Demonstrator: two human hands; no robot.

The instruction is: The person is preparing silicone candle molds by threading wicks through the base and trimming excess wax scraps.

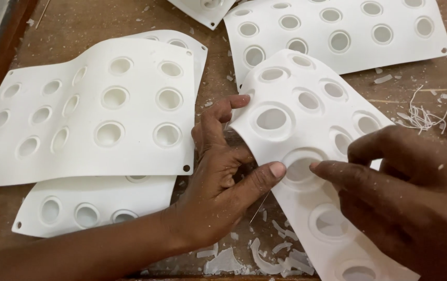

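Note:
A white flexible mould sheet (314, 119) with round cup-shaped holes lies bent across the middle of the brown table. My left hand (223, 177) grips its left edge, thumb on top beside one round hole (300, 167) and fingers curled under the sheet. My right hand (405, 198) rests on the sheet from the right, its forefinger tip at the rim of that same hole. A thin thread or wire (259, 211) hangs below my left thumb.
Two more white mould sheets (93, 114) lie stacked at the left, and another one (338, 31) lies at the top right. White flakes and scraps (265, 257) litter the wooden table (78, 21). A tangle of white threads (421, 117) lies at the right.

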